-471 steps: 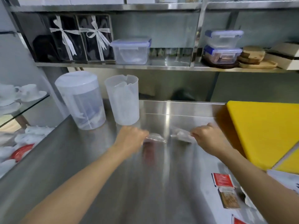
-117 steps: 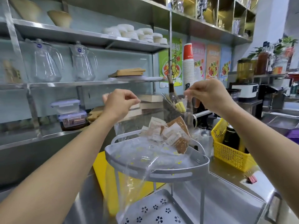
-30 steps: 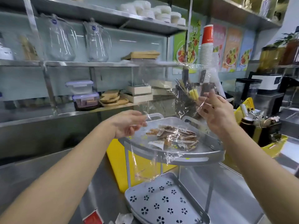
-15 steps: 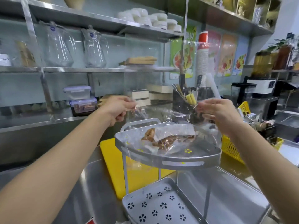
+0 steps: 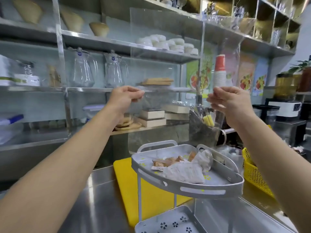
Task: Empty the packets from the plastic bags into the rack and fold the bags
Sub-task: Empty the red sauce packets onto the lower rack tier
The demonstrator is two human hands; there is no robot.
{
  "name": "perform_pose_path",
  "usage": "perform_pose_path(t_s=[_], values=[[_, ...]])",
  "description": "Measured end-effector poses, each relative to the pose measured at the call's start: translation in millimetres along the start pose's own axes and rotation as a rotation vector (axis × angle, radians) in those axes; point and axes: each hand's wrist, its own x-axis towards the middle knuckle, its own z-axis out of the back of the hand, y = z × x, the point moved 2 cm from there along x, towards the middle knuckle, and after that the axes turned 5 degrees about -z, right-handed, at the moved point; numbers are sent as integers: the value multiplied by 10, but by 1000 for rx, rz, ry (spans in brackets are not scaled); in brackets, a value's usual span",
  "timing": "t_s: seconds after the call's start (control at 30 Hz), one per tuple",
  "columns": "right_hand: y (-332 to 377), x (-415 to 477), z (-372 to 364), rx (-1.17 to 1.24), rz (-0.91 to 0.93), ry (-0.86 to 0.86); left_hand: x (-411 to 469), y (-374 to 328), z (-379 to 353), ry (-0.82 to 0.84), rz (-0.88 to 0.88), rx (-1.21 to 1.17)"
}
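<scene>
Fingers [image 5: 217, 100] of the right hand [image 5: 230, 105] and of the left hand [image 5: 124, 98] are pinched on a clear plastic bag [image 5: 168, 64], stretched between them above the rack [image 5: 210, 190]. Packets [image 5: 170, 163] lie in the rack's upper tray at about five o'clock below the hands (some under a crumpled white wrapper [image 5: 185, 172]), and the bag looks empty. Emptying seems done for this bag; folding is the step in hand. Next calls for bringing both edges together flat, probably down on the worktop [image 5: 94, 199].
</scene>
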Motion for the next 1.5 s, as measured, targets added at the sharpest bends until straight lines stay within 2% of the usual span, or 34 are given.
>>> perform_pose_path(t_s=[0.17,0.33,0.47,0.67,0.93,1.07,1.33,1.5], values=[[184,-43,-294,14,42,53,-39,-223,421,7,-106,-10],[299,-105,-852,16,83,143,-129,-346,1061,-144,-163,-38],[71,-326,-1536,43,32,224,-384,-278,1689,-301,-119,49],[-870,-1112,-2699,-50,-172,397,-1196,446,2969,-479,147,132],[-2316,-2982,-4036,-228,-523,766,-3158,1370,4621,-725,627,361],[-2900,-3917,-4473,-344,-658,918,-4051,1563,5147,-816,743,510],[-3465,-5070,-4917,-690,-507,1130,-5213,1871,5771,-809,1019,817],[-3473,-5281,-4962,-876,-421,1318,-5669,2118,5957,-628,1235,1025]])
